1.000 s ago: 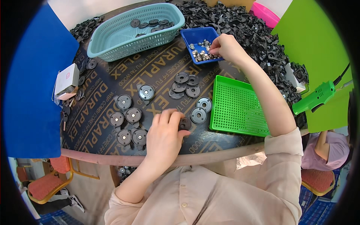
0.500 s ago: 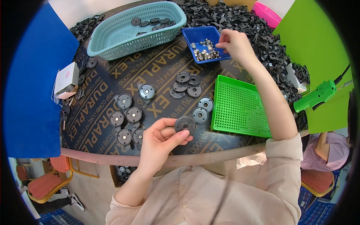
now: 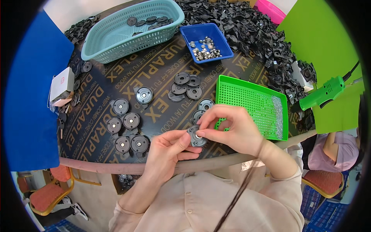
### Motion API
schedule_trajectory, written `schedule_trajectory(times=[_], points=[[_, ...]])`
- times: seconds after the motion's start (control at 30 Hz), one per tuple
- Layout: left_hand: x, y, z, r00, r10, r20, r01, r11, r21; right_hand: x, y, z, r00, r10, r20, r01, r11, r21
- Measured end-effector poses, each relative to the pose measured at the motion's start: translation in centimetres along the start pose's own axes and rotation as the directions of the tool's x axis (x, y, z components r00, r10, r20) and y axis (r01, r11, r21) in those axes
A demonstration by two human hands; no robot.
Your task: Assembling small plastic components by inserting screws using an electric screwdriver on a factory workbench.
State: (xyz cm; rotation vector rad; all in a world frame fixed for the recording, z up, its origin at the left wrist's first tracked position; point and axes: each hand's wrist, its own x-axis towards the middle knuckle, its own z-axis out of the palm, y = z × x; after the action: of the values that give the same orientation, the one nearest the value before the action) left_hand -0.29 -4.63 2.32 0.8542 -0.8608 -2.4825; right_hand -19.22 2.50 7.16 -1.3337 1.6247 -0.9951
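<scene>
Near the table's front edge my left hand (image 3: 169, 151) grips a dark round plastic disc (image 3: 198, 140) between thumb and fingers. Over the disc's middle, the thumb and forefinger of my right hand (image 3: 235, 129) pinch a small silver metal bushing (image 3: 198, 135), partly hidden by the fingertips. More such bushings lie loose in a blue bin (image 3: 186, 35) farther back. Left of my hands, several discs (image 3: 131, 120) with silver centres lie grouped. A pile of discs with open centres (image 3: 194, 92) sits beyond my hands, and others lie partly behind my right hand.
A green perforated tray (image 3: 247, 101) with small silver screws (image 3: 277, 116) stands at the right. Behind are a pale teal basket (image 3: 116, 54) holding discs and a large heap of black parts (image 3: 247, 34). A green power screwdriver (image 3: 324, 94) is at far right, a white box (image 3: 62, 86) at left.
My right hand has come back from the blue bin to the disc, bringing a small metal bushing. My left hand still holds the disc, now tilted differently.
</scene>
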Motion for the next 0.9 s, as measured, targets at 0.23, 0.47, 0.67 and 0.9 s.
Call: schedule_trajectory(times=[0.23,0.47,0.67,0.9], points=[[-0.1,-0.5,0.2,1.000,0.001,-0.013,-0.001,1.000,-0.013,-0.7,0.8,-0.3,0.995,-0.027,-0.101,0.029,0.999,0.019],[-1.0,0.5,0.1,1.000,-0.007,-0.018,0.008,1.000,0.025,3.7,4.9,-13.2,0.761,-0.235,-0.605,-0.568,0.210,-0.796],[-1.1,0.4,-0.1,0.999,-0.024,0.030,0.024,1.000,-0.009,5.8,10.6,-19.7,0.762,-0.170,-0.625,-0.613,0.121,-0.781],[-1.7,0.8,-0.8,1.000,-0.014,0.025,0.015,0.999,-0.043,2.3,2.7,-15.2,0.709,-0.016,-0.705,-0.333,0.873,-0.355]])
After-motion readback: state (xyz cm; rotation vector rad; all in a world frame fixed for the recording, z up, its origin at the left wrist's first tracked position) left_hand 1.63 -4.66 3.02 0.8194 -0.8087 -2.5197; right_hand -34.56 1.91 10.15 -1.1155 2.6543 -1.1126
